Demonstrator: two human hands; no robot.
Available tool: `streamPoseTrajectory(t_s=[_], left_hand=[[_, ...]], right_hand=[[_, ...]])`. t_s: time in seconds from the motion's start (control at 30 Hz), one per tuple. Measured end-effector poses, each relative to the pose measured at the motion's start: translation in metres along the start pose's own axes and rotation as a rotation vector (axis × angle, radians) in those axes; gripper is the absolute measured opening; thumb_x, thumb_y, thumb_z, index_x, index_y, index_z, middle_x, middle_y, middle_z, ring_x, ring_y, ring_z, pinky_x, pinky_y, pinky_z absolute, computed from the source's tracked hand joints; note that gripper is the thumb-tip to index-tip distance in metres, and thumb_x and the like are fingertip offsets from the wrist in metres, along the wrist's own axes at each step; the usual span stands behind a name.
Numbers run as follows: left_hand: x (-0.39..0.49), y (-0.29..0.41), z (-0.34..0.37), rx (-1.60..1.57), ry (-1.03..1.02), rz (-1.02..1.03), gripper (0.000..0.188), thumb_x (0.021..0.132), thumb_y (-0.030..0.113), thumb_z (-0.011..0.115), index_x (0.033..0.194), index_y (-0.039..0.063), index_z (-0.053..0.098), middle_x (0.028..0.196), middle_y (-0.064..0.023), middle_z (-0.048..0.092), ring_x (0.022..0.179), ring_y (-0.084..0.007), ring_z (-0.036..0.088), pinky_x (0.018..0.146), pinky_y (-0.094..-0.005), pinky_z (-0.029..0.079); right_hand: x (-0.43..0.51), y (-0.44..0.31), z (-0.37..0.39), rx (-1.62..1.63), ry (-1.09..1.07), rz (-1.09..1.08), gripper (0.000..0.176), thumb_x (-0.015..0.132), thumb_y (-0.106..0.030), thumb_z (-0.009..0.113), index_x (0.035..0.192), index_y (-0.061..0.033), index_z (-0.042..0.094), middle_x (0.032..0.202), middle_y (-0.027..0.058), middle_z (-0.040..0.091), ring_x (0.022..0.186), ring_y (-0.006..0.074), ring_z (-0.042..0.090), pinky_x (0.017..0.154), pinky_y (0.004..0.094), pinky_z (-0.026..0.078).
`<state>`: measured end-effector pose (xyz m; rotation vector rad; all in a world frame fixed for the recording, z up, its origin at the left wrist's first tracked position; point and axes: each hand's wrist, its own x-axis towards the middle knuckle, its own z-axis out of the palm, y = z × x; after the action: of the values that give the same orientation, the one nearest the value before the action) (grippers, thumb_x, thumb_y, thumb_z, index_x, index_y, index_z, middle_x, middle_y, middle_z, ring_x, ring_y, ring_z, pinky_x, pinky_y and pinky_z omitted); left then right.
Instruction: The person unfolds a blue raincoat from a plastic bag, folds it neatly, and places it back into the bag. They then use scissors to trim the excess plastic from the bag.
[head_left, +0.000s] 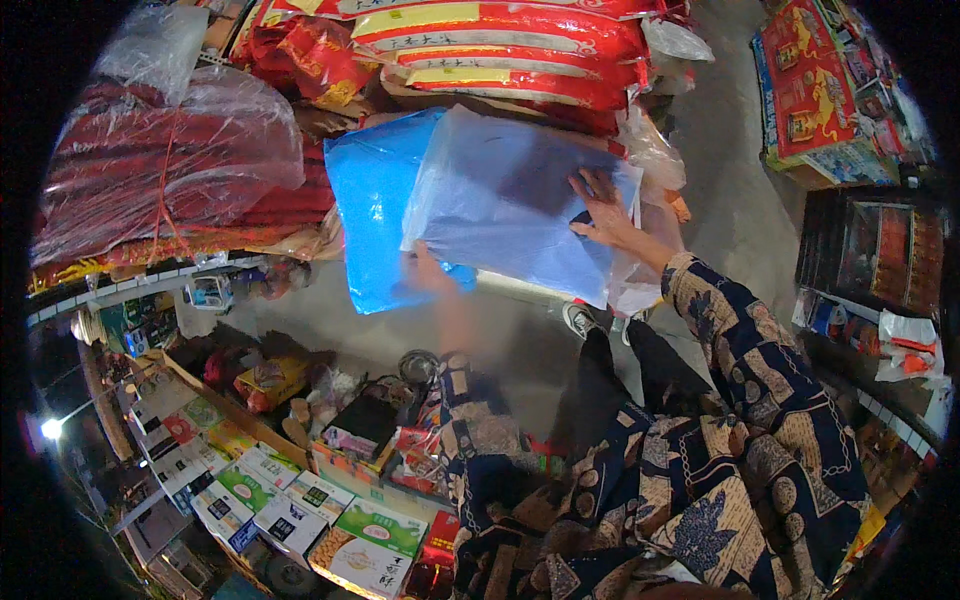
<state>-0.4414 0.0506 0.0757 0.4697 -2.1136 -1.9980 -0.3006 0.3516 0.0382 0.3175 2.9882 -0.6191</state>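
A translucent whitish plastic sheet or bag (510, 202) with a bluish tint lies in front of me, creased along its left edge. It overlaps a bright blue plastic package or bag (379, 202), which shows at the left. My right hand (606, 208) rests on the right part of the translucent plastic, fingers spread; a small dark patch shows by its thumb. Motion blurs my left hand (435, 281) at the lower left edge of the translucent plastic, over the blue one. Whether its fingers grip anything is unclear.
Stacked red and white printed sacks (510, 60) rise behind the plastic. Clear film wraps a dark red bundle (187, 172) at the left. Several product boxes (300, 510) fill the lower left. A red printed carton (810, 82) stands at the upper right, beside grey floor (720, 150).
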Motion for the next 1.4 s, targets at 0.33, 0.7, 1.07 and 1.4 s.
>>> streamPoseTrajectory(t_s=[0.33, 0.7, 1.07, 1.4], left_hand=[[0.042, -0.001, -0.034, -0.066, -0.206, -0.264, 0.029, 0.083, 0.004, 0.065, 0.111, -0.001, 0.058, 0.090, -0.0085, 0.062, 0.080, -0.0177, 0.060, 0.060, -0.0301, 0.051], [0.022, 0.024, -0.027, 0.771, -0.135, 0.629, 0.051, 0.078, 0.012, 0.071, 0.124, 0.000, 0.052, 0.114, -0.0213, 0.058, 0.105, -0.0354, 0.054, 0.091, -0.0456, 0.042], [-0.048, 0.006, 0.043, 1.361, -0.866, 0.792, 0.096, 0.066, 0.040, 0.079, 0.144, 0.011, 0.032, 0.151, -0.0206, 0.024, 0.139, -0.0419, 0.018, 0.106, -0.0604, 0.024], [-0.100, 0.009, 0.074, 1.173, -0.959, 0.803, 0.093, 0.071, 0.037, 0.076, 0.147, 0.012, 0.027, 0.151, -0.0221, 0.022, 0.138, -0.0445, 0.020, 0.104, -0.0630, 0.024]], right_hand=[[0.000, -0.001, -0.011, -0.031, -0.022, -0.029, 0.098, 0.066, -0.038, 0.077, 0.146, -0.0093, 0.029, 0.152, 0.0165, 0.022, 0.136, 0.0424, 0.023, 0.107, 0.0550, 0.028], [-0.006, -0.015, -0.009, -0.007, 0.089, -0.170, 0.091, 0.070, -0.035, 0.075, 0.145, -0.0133, 0.030, 0.151, 0.0159, 0.024, 0.137, 0.0444, 0.019, 0.104, 0.0597, 0.028], [-0.026, -0.056, -0.013, -0.040, -0.145, -0.255, 0.086, 0.070, -0.028, 0.077, 0.142, -0.0110, 0.032, 0.150, 0.0164, 0.025, 0.137, 0.0439, 0.019, 0.101, 0.0607, 0.031], [-0.109, 0.002, -0.023, 0.243, 0.022, -0.143, 0.069, 0.074, -0.012, 0.069, 0.136, -0.0060, 0.038, 0.143, 0.0193, 0.032, 0.132, 0.0401, 0.030, 0.105, 0.0502, 0.032]])
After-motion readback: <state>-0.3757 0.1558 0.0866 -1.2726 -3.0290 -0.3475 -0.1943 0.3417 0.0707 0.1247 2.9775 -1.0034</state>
